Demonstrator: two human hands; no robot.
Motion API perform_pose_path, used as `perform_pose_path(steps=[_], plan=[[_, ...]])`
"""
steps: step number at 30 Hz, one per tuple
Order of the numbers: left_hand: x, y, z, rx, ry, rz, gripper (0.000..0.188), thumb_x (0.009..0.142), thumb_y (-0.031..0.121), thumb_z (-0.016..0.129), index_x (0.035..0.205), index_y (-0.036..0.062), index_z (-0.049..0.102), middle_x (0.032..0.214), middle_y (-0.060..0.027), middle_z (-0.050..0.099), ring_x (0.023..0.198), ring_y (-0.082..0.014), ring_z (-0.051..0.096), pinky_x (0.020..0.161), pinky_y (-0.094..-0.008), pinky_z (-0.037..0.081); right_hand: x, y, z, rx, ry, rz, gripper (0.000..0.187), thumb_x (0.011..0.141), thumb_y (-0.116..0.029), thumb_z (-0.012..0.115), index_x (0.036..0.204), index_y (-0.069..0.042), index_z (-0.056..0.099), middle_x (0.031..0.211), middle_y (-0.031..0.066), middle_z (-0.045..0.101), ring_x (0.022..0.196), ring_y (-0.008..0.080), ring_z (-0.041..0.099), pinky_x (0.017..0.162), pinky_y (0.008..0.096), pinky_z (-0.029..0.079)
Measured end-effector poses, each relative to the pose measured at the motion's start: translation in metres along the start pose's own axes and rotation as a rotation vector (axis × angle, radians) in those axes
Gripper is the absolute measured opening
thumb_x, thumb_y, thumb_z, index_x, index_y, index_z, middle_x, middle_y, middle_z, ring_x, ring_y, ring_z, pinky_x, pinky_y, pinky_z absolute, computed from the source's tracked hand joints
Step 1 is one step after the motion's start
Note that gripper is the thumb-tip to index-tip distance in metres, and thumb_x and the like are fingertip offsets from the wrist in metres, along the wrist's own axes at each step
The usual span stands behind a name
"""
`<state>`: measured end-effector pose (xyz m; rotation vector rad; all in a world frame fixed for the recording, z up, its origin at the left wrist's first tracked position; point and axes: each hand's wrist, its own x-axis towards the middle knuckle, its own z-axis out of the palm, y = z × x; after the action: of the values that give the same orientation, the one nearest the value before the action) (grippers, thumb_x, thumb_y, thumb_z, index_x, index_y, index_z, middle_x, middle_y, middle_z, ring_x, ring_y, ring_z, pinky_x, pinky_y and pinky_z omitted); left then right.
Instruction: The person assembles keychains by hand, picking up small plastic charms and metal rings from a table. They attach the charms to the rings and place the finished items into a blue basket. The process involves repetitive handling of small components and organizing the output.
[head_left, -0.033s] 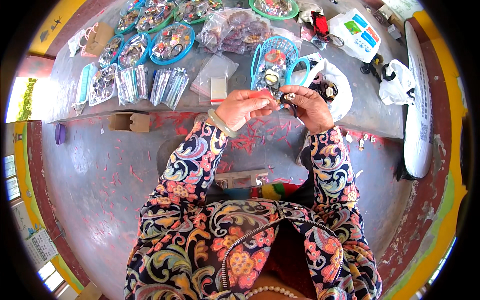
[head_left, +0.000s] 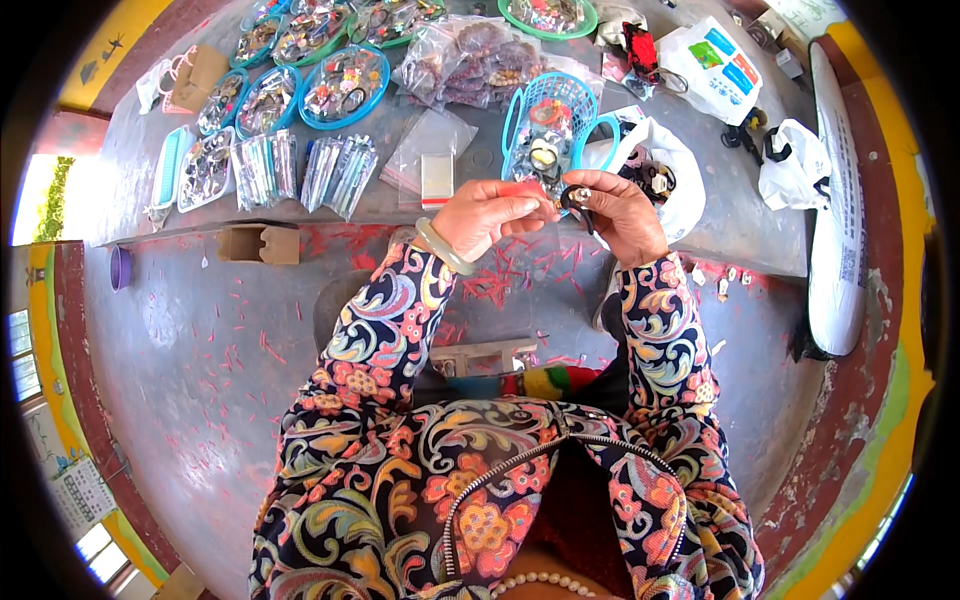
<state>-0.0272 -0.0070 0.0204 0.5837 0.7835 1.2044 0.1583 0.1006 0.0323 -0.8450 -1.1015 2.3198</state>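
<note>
Our left hand (head_left: pixel 490 212) pinches a small red piece (head_left: pixel 527 190), and our right hand (head_left: pixel 620 208) pinches a small dark ring (head_left: pixel 577 196). Both pieces meet just above the tabletop (head_left: pixel 440 205) edge, near the blue basket (head_left: pixel 548 125).

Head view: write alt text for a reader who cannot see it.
A person in a floral jacket holds a small dark ring-shaped piece between the left hand and right hand at the edge of a grey table. A blue basket, round trays and clear bags of small items lie behind the hands.
</note>
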Motion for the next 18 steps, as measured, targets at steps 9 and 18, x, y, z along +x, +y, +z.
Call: perform_pose_path(steps=[9,18], plan=[[-0.001,-0.002,0.0,0.084,0.022,-0.122,0.022,0.085,0.01,0.053,0.101,-0.0042,0.057,0.095,-0.0119,0.061,0.092,-0.0202,0.059,0.078,-0.0259,0.046,-0.007,-0.022,-0.002,-0.392,0.002,0.112,0.019,0.079,-0.007,0.059,0.096,0.001,0.061,0.078,0.0033,0.062,0.066,0.0061,0.055,0.056,0.0165,0.041],[0.003,-0.009,-0.004,0.116,0.055,-0.15,0.023,0.085,0.011,0.052,0.101,-0.0048,0.056,0.094,-0.0116,0.062,0.09,-0.0182,0.059,0.079,-0.0265,0.047,-0.005,-0.016,0.001,-0.865,-0.089,-0.075,0.02,0.07,-0.005,0.064,0.09,-0.001,0.063,0.074,0.0025,0.059,0.066,0.0073,0.053,0.061,0.0218,0.043]])
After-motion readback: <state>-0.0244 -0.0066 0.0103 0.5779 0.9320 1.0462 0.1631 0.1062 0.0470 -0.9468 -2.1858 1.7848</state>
